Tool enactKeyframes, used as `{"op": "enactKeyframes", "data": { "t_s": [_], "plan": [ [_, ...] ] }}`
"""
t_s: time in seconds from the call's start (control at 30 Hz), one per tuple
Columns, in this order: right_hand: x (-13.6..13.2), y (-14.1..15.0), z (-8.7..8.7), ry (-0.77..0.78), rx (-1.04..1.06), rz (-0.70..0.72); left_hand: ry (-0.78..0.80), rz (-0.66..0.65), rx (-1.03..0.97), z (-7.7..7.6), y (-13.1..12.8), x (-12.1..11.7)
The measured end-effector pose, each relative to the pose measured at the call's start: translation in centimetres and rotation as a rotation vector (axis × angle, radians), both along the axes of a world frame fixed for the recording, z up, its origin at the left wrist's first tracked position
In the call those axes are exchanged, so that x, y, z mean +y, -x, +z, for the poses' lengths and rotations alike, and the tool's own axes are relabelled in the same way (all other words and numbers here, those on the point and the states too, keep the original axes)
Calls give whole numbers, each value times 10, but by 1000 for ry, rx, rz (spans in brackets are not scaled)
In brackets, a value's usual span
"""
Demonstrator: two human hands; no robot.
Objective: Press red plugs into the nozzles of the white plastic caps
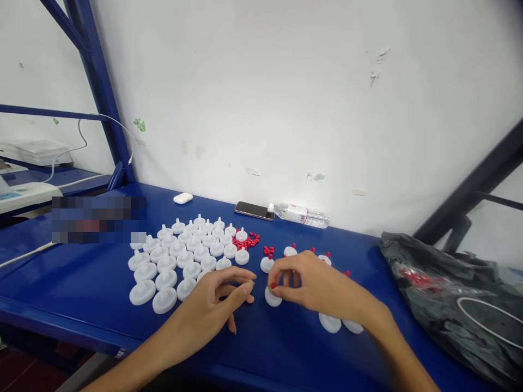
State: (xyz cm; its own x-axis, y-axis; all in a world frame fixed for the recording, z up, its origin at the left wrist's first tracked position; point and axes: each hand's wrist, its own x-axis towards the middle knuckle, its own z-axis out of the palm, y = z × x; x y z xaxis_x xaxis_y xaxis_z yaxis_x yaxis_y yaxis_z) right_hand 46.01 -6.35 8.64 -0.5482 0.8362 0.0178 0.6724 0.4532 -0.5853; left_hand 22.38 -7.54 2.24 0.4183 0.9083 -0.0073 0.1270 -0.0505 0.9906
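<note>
My right hand (304,280) pinches a small red cap (273,285) between thumb and index finger. That cap sits at the top of a white round disc (273,297) with a flat, lid-like body, resting on the blue table. To its left, my left hand (226,294) hovers with fingers loosely curved and apart, nothing in them. Beside it spreads a large group of white discs with bare spouts (166,262). Just behind my right hand stands another disc (267,265) with a red cap on it. Further discs with red caps lie around my right hand, partly hidden by it.
Loose red caps (245,241) lie in a pile behind the discs. Along the wall are a phone (254,210), a clear bottle (300,214) and a white earbud case (183,198). A dark plastic bag (433,294) covers the table's right end. Blue frame posts (100,81) rise at left.
</note>
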Motion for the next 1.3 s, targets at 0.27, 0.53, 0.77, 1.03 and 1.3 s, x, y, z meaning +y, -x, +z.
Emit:
{"op": "enactKeyframes", "data": {
  "t_s": [0.27, 0.53, 0.77, 1.03, 1.3],
  "plan": [
    [1, -22, 14, -146, -48, -191, -23, -16, 90, -3, 3, -3],
    [13, 2, -12, -335, -212, -120, -23, -27, 129, -1, 1, -1],
    [22, -7, -10, -514, -451, -288, -37, -26, 150, 0, 1, -2],
    [30, -5, -29, -468, -592, -308, -424, 209, 359, 0, 2, -9],
    [31, -5, -33, -482, -587, -323, -998, 517, 928, -9, -1, -7]
  ]
}}
